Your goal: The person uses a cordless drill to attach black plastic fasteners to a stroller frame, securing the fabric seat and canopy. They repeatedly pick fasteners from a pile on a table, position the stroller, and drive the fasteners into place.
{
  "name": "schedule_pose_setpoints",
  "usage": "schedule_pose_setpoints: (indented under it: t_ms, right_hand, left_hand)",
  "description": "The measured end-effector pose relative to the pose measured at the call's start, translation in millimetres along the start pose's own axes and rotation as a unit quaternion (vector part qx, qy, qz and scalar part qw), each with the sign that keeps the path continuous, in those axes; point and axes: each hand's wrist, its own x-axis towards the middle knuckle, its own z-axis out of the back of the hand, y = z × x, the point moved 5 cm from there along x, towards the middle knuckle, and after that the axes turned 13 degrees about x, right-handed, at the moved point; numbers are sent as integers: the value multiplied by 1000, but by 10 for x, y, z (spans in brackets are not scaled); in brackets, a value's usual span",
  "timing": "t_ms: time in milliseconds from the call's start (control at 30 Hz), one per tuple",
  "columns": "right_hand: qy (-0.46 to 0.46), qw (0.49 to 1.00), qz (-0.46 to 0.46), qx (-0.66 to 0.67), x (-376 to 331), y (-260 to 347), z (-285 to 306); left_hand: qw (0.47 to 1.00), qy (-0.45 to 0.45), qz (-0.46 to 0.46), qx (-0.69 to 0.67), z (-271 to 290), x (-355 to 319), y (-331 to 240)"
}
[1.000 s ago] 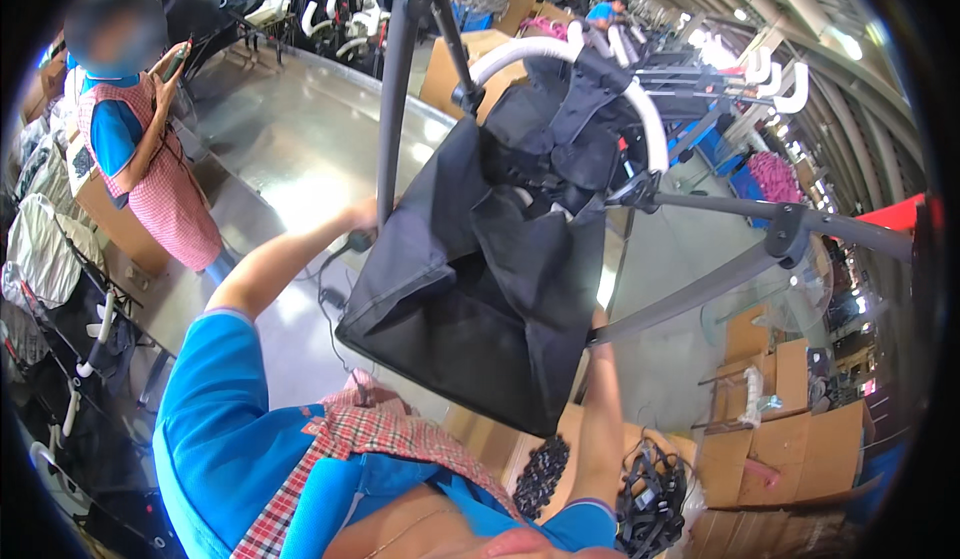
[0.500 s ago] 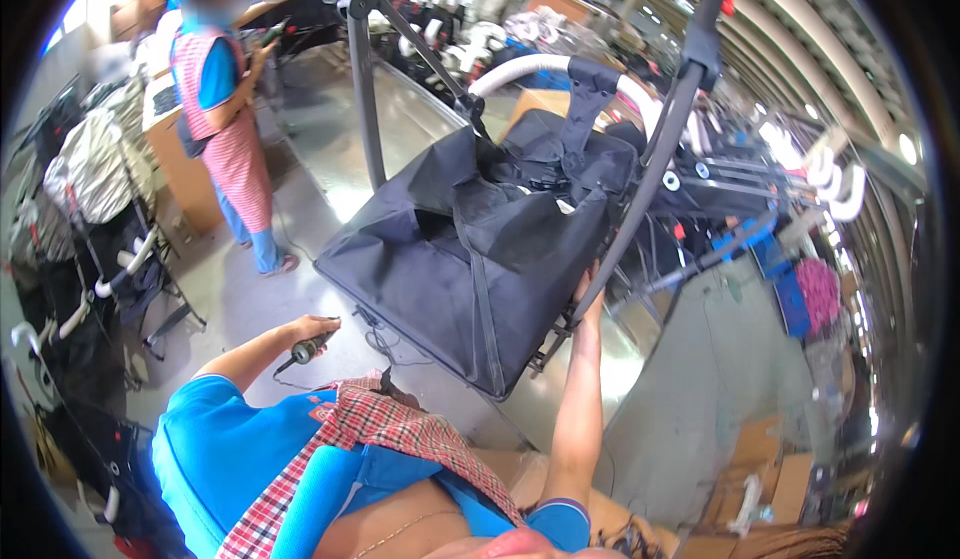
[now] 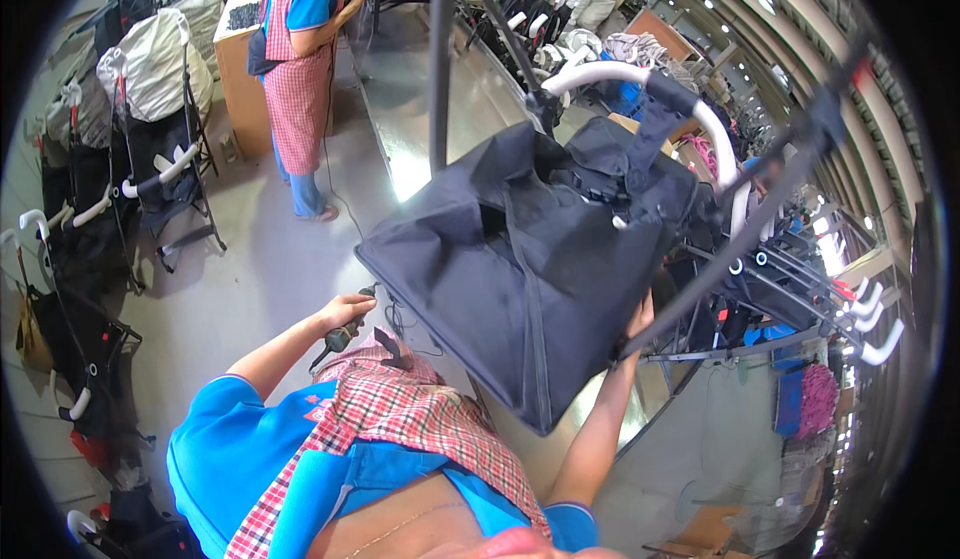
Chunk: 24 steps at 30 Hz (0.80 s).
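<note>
My left hand is wrapped round a dark electric screwdriver, held low in front of the checked apron. A black stroller seat fills the middle, its fabric wide and flat on the near side. Dark frame tubes rise past it on both sides, and a curved white bar arches over its far end. Against the right side of the seat, beside the frame, rests my right hand. Its fingers are mostly hidden by the fabric and tube.
Another person in a checked apron stands at the far left, by a cardboard box. Folded strollers line the left side. More stroller frames with white handles stand at right. A thin cord trails across the floor.
The view has shifted, so the stroller sits farther right and looks more tilted. My left hand has come closer to the seat's near edge with the screwdriver. The right hand stays by the seat's side.
</note>
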Motion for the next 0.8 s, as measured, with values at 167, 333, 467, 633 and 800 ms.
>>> schedule_pose_setpoints:
  t_ms: [167, 333, 467, 633, 800]
  right_hand:
    - [-57, 984, -25, 164, -702, -1161, 1061]
    - [-165, 964, -128, 164, -956, -1483, 558]
    - [-197, 965, -97, 140, -462, -1515, -20]
    - [-278, 958, 63, 33, 590, -1625, -788]
    - [14, 943, -274, 187, 1412, -925, -2371]
  left_hand:
    - [997, 7, -36, 63, -313, 350, -66]
    - [986, 23, 4, 164, -468, 309, -202]
    - [981, 44, -32, 188, -586, 268, -261]
    - [980, 25, -12, 197, -412, 86, -134]
    - [986, -48, 68, 148, -188, -508, 359]
